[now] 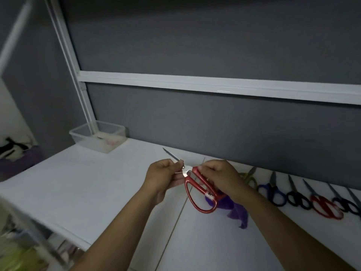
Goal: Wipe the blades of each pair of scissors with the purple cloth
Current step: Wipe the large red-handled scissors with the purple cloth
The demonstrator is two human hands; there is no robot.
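Your L hand (164, 178) & R hand (220, 177) both hold the red scissors (197, 190) up over the white table (97, 182), approx centre of view. L fingers are curled round the blades just past the pivot, and the blade tip sticks out beyond them twd the grey wall. R fingers pinch the top of one red handle, loops hanging down twd you. The purple cloth (237, 212) is bunched under your R palm and droops behind the handle loop; can't tell if any R fingers grip it. It's not on the blades.

To the R, along the wall, more scissors lie in a row on the table, tips to the wall: yellow-green pair (249, 178), partly hidden by your R hand, then blue pair (273, 194), black pair (298, 199), red pair (324, 207), and a dark pair (347, 205) at the frame edge. A clear plastic tub (97, 136) sits at the back L corner
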